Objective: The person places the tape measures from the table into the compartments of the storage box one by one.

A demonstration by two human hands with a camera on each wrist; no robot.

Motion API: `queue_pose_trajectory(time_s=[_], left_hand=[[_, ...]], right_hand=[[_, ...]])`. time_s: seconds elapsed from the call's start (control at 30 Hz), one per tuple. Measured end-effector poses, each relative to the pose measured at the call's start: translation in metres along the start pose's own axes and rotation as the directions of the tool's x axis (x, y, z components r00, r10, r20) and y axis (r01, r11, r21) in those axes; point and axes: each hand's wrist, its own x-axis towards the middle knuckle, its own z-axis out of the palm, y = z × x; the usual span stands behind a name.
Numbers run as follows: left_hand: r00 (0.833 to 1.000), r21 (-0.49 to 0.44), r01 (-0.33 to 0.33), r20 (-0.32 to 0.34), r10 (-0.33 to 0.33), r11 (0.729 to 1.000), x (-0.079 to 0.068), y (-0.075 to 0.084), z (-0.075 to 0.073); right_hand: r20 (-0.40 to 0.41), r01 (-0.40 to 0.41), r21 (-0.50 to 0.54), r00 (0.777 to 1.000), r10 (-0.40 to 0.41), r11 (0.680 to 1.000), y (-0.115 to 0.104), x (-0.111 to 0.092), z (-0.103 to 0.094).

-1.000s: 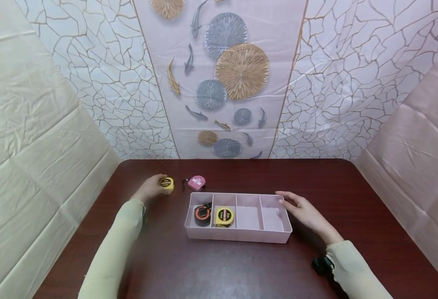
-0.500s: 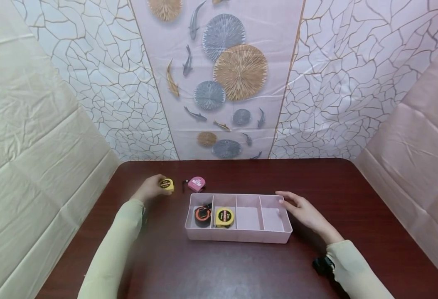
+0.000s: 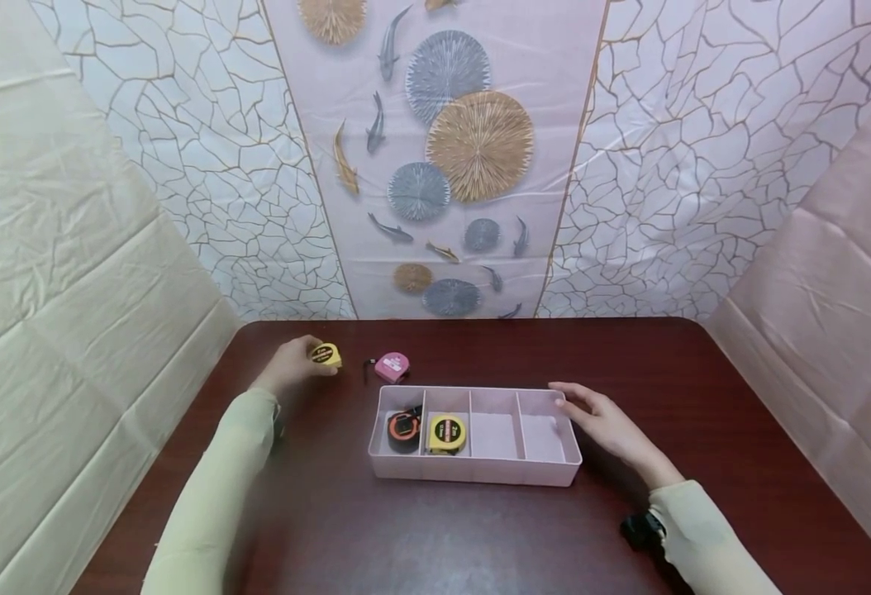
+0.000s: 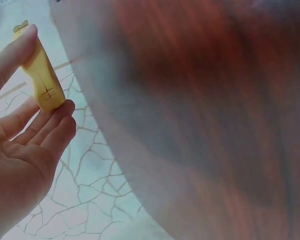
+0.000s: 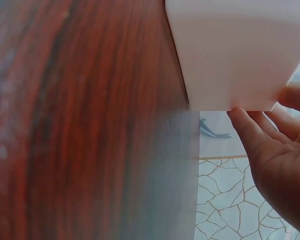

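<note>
In the head view my left hand (image 3: 287,366) pinches a yellow tape measure (image 3: 327,355) at the far left of the table. The left wrist view shows its narrow yellow edge (image 4: 46,80) between thumb and fingertips. A pink tape measure (image 3: 392,366) with a dark strap lies just to the right. My right hand (image 3: 610,426) holds the far right corner of a pale pink divided tray (image 3: 473,471), thumb at the rim. Inside the tray, an orange and black tape measure (image 3: 404,430) sits in the leftmost compartment, and another yellow tape measure (image 3: 446,434) in the one beside it.
Dark reddish-brown wood forms the table (image 3: 435,537). Patterned cloth (image 3: 480,248) hangs behind its back edge, and plain pale cloth (image 3: 71,330) slopes down on both sides. A black wrist device (image 3: 640,529) shows at the right cuff.
My left hand has moved slightly back and to the left with the yellow tape measure, away from the pink one. My right hand and the tray stay in place.
</note>
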Motion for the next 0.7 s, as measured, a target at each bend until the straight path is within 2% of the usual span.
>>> queue_pose_trajectory(time_s=[0.3,0.47,0.7], left_hand=[[0.999,-0.024,0.033,0.006,-0.033,0.999,0.003,0.017,-0.026],[1.0,-0.013,-0.005,-0.006,0.004,1.0,0.005,0.028,-0.044],[0.998,0.048,-0.061,-0.028,0.063,0.997,0.009,0.049,-0.075]], right_hand=[[0.001,0.003,0.008,1.0,-0.003,1.0,0.0,0.0,0.0],[0.002,0.001,0.005,1.0,-0.001,1.0,0.0,0.0,0.0],[0.003,0.005,0.012,1.0,-0.005,1.0,0.0,0.0,0.0]])
